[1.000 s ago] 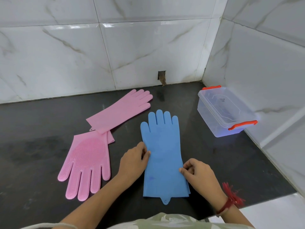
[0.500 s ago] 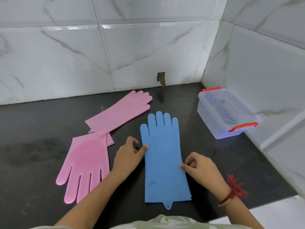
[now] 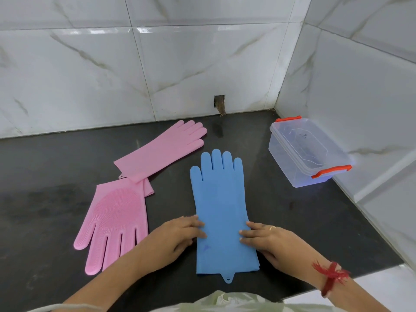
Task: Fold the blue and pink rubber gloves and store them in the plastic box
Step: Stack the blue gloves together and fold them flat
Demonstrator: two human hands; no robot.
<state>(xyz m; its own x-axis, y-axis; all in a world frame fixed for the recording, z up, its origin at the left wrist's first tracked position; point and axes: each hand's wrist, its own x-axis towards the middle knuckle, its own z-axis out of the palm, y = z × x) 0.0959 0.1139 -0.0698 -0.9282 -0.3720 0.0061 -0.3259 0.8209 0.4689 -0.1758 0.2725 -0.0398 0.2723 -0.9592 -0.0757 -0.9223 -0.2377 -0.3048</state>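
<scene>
A blue rubber glove lies flat on the black counter, fingers pointing away from me, cuff tab nearest me. My left hand rests at its left edge with the fingertips on the cuff part. My right hand lies at the right edge, fingers flat on the glove. One pink glove lies palm up at the left, its fingers toward me. The other pink glove lies diagonally behind it, overlapping its cuff. The clear plastic box with orange clips stands open and without a lid at the right, against the wall.
White marble-tiled walls close off the back and right of the counter. A small dark hole sits in the back wall. The counter's front edge runs just below my wrists.
Both hands slid toward me along the blue glove's edges. The fingers went from pinched to laid flat on it. The glove has stayed in place.
</scene>
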